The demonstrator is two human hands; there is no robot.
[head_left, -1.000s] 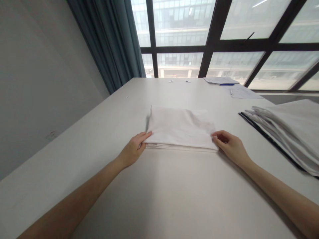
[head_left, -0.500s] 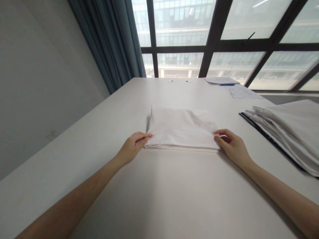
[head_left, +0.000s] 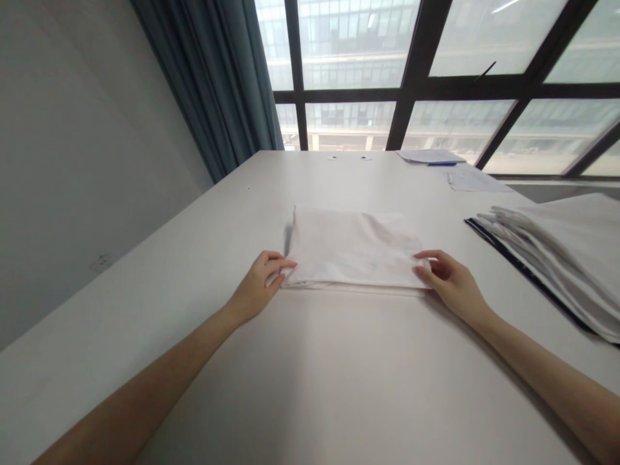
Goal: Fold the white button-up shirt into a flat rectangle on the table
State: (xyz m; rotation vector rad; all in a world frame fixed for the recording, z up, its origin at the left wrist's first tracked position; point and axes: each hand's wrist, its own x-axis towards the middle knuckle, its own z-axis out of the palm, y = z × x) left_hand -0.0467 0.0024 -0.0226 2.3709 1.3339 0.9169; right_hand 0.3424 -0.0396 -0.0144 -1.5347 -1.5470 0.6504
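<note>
A folded white cloth (head_left: 353, 248) lies flat on the white table, its layered near edge turned towards me. At its front left corner, my left hand (head_left: 259, 281) grips the edge between thumb and fingers, the index finger resting on top. My right hand (head_left: 448, 281) pinches the opposite side near the front right corner, with the fingers curled. Soft creases run across the upper right part of the cloth. The undersides of the held corners are hidden.
At the right, a thick stack of white cloths (head_left: 571, 258) lies on a black sheet or board (head_left: 533, 281). Papers (head_left: 431, 156) and a blue pen (head_left: 442, 164) are at the far right of the table (head_left: 310, 374). A blue curtain (head_left: 213, 84) and windows stand behind.
The near right corner of the cloth has shifted slightly outward in my right hand. The thumb and index finger of my left hand have spread a little. The cloth otherwise stays in place.
</note>
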